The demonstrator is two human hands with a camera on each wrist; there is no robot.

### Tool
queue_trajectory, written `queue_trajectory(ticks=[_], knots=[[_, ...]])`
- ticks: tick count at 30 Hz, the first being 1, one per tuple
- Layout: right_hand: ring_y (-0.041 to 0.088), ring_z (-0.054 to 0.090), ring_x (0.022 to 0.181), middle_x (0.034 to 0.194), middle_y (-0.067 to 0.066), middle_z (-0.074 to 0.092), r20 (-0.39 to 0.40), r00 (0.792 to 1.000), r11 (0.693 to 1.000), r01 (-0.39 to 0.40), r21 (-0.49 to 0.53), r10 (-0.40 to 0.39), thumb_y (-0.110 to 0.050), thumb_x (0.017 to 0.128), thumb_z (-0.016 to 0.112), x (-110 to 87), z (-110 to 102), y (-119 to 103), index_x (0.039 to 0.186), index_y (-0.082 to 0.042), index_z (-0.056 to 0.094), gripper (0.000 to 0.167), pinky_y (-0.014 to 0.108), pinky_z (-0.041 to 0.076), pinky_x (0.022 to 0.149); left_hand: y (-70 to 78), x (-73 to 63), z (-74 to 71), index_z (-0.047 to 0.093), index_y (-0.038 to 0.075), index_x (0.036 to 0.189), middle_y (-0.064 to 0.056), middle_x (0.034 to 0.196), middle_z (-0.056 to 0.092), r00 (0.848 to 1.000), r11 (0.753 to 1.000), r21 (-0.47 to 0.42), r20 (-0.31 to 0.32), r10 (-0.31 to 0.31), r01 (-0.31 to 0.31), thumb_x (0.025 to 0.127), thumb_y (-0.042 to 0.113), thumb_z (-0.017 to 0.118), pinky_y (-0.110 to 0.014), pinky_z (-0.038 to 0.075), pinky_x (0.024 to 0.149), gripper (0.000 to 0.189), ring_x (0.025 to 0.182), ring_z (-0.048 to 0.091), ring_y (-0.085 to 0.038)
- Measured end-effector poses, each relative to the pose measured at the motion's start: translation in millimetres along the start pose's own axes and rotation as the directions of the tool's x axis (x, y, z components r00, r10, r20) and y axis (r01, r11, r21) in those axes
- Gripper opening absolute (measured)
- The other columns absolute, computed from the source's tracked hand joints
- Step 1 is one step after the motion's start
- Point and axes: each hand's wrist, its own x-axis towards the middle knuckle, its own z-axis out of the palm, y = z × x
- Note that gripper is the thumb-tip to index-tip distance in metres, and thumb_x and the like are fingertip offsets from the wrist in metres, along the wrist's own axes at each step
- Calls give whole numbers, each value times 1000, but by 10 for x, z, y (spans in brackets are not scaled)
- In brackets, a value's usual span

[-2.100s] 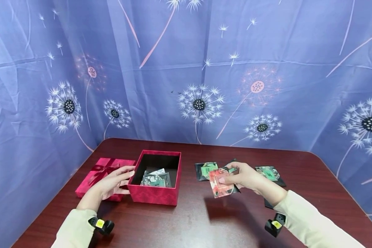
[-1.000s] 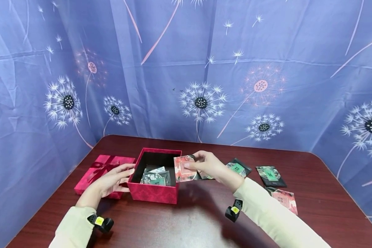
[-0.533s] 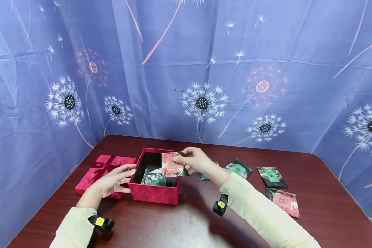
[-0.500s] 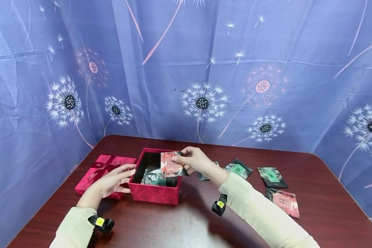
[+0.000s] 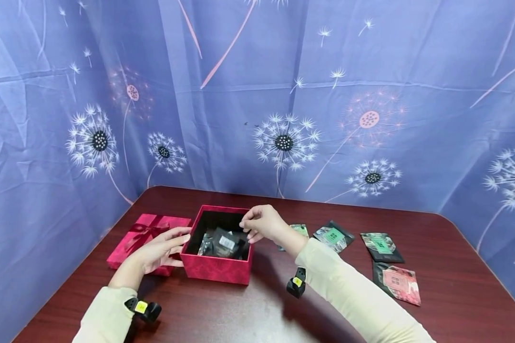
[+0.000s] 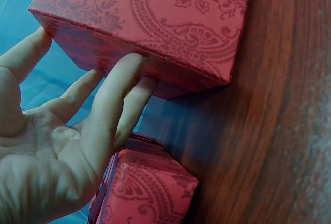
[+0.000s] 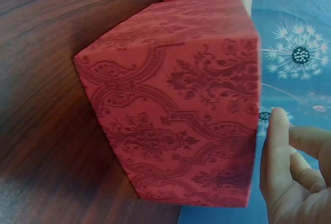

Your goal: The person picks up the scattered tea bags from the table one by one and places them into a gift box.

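While the right hand [image 5: 268, 225] hangs at the right rim of the red box [image 5: 216, 271], its fingers are loosely bent, with nothing showing between them; whether thumb and index tip touch, I cannot tell. The left hand [image 5: 165, 248] rests its spread fingers [image 6: 128, 76] against the box's left wall, gripping nothing. Inside the box, a dark packet [image 5: 220, 236] lies on top of other packets [image 5: 205, 245], white label upward. It looks light, thin and flexible, probably a slightly slick sachet, hard to break but easy to crease; a pinch at one edge or corner should hold it better than squeezing the middle. The box seems stiff but light enough to slide if nudged. Just beside the left hand sits the ribboned lid [image 5: 122, 247]; across the tabletop [image 5: 257, 319], a red-labelled packet [image 5: 399, 282] lies to the right. Half a second ago, the right fingers pinched a red-faced packet above the box; now they are free of it, and the dark packet is likely that one turned over. The left hand has kept its place.
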Motion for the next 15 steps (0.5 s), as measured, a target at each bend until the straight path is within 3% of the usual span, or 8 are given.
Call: queue_trajectory(ticks=[15], knots=[[8,56,48,70,10,65,-2,1000,1000,19,-23,-19,5,86,61,1,15,64,92,12,62,9,29,56,51,-3,0,7,18,0,148,-29,144,31,1000,1000,-10,-9,-6,6,98,31,50,-51,50,91,67,113,54,-21]])
